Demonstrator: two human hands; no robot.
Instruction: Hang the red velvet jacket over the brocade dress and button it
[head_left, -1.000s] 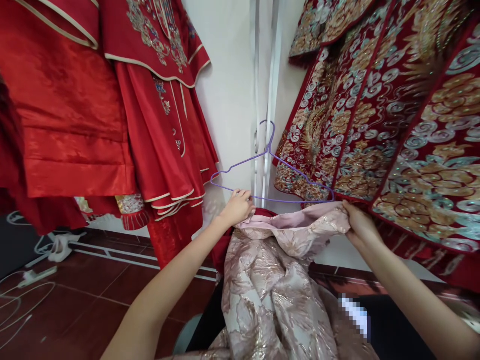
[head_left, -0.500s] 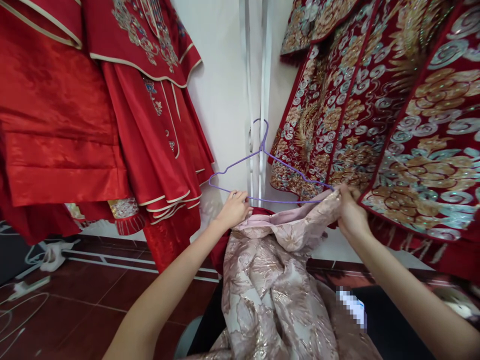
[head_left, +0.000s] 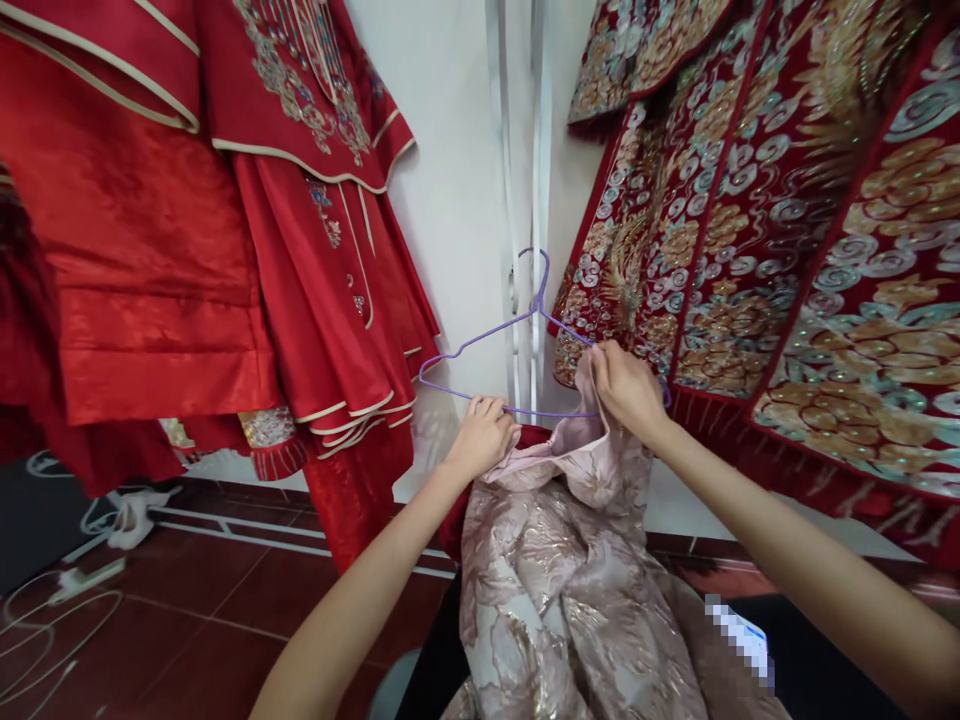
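A pale pink dress (head_left: 547, 580) with a shiny leaf pattern hangs down toward my lap. Behind its top edge is a thin purple hanger (head_left: 480, 331), its hook up by the white pole. My left hand (head_left: 486, 435) is closed on the left of the dress's neckline, fingers curled at the hanger's bottom bar. With my right hand (head_left: 628, 388) I pinch the dress's right upper edge and pull it up against the hanger's right arm. The hanger's right end shows just past that hand.
Red garments (head_left: 315, 230) with cream piping hang on the left. Embroidered dark red garments (head_left: 750, 230) hang on the right. White poles (head_left: 536, 150) stand between them. A white power strip and cables (head_left: 86, 580) and a light shoe (head_left: 131, 520) lie at lower left.
My right hand has moved left and slightly up from the hanger's right end, lifting the dress's edge over its arm. My left hand stays at the neckline. The view has shifted slightly.
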